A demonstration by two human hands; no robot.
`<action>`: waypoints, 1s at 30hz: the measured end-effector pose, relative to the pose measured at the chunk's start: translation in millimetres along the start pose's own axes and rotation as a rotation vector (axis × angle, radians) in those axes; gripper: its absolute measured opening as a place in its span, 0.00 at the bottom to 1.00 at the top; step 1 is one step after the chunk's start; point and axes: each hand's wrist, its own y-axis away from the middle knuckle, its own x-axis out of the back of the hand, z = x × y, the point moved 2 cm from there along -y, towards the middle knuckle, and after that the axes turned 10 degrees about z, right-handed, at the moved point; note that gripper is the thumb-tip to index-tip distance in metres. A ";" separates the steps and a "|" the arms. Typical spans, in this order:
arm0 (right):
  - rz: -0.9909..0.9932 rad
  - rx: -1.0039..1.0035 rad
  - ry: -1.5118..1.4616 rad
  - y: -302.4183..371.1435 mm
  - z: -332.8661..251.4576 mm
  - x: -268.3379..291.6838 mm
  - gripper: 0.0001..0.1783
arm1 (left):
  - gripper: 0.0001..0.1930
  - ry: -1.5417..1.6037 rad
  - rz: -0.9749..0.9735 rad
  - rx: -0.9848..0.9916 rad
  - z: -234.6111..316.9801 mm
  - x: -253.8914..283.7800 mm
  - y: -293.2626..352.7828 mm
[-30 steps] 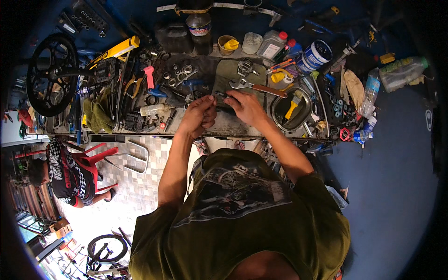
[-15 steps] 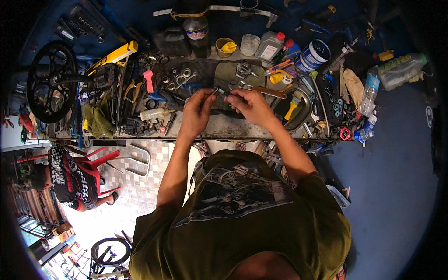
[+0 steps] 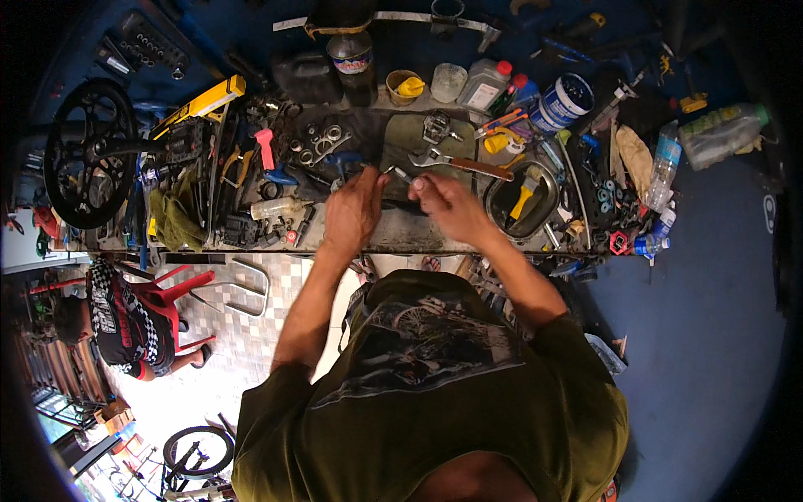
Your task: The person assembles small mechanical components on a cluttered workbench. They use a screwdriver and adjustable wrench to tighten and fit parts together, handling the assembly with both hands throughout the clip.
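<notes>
Over the near part of the cluttered workbench, my left hand (image 3: 355,207) and my right hand (image 3: 450,207) face each other a short way apart. A small metal cylindrical piece (image 3: 402,175) sticks out from the fingertips of my right hand toward the left one. My left fingers are pinched together at a small shiny bit, too small to name. Just beyond my right hand lies an adjustable wrench (image 3: 478,166) with a brown handle. Further back rests a bicycle pedal (image 3: 437,127), and metal rings (image 3: 322,144) lie beyond my left hand.
An oval tray (image 3: 548,209) holding a yellow brush (image 3: 524,197) stands right of my hands. Bottles, a blue-and-white tub (image 3: 562,102) and cups line the back. A black crankset (image 3: 92,155) is at far left. Behind me a person (image 3: 125,322) sits on a red chair (image 3: 180,289).
My left hand has rolled over and come slightly nearer, showing more of its back. My right hand has shifted a little nearer and right, uncovering the wrench's head.
</notes>
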 end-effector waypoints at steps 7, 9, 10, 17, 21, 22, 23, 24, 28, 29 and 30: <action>0.401 -0.294 -0.080 -3.9 12.7 117.9 0.20 | 0.11 -0.208 0.045 0.160 -52.7 64.1 -20.7; 0.395 -0.124 -0.002 -6.3 20.4 111.3 0.19 | 0.12 -0.215 -0.052 0.095 -44.8 33.7 -17.0; 0.394 0.001 0.073 -8.6 33.8 96.4 0.18 | 0.12 -0.245 -0.120 -0.035 -43.8 11.5 -12.9; 0.277 0.105 0.349 -3.3 -6.1 41.2 0.12 | 0.15 -0.353 -0.359 0.081 -34.0 -76.6 -2.6; 0.284 0.066 -0.040 -3.2 13.6 25.7 0.13 | 0.17 0.647 -0.317 0.486 -6.6 -57.4 -9.2; 0.248 -0.003 -0.195 -2.3 5.4 22.8 0.14 | 0.17 0.826 -0.260 0.527 1.7 -51.5 -6.5; 0.211 -0.074 -0.346 -1.0 -0.9 18.1 0.15 | 0.16 1.008 -0.201 0.563 12.4 -48.7 -2.0; 0.206 -0.101 -0.445 -1.3 -2.0 11.1 0.17 | 0.16 1.190 -0.138 0.597 19.7 -46.3 0.2; 0.144 -0.226 -0.667 4.1 -19.4 -0.5 0.14 | 0.16 1.401 -0.057 0.609 32.8 -34.1 -3.0; 0.103 -0.245 -0.682 4.9 -22.6 -0.9 0.14 | 0.16 1.473 -0.070 0.625 37.5 -27.9 -5.2; 0.062 -0.264 -0.696 5.5 -24.6 -0.9 0.15 | 0.16 1.545 -0.084 0.640 39.9 -24.1 -6.0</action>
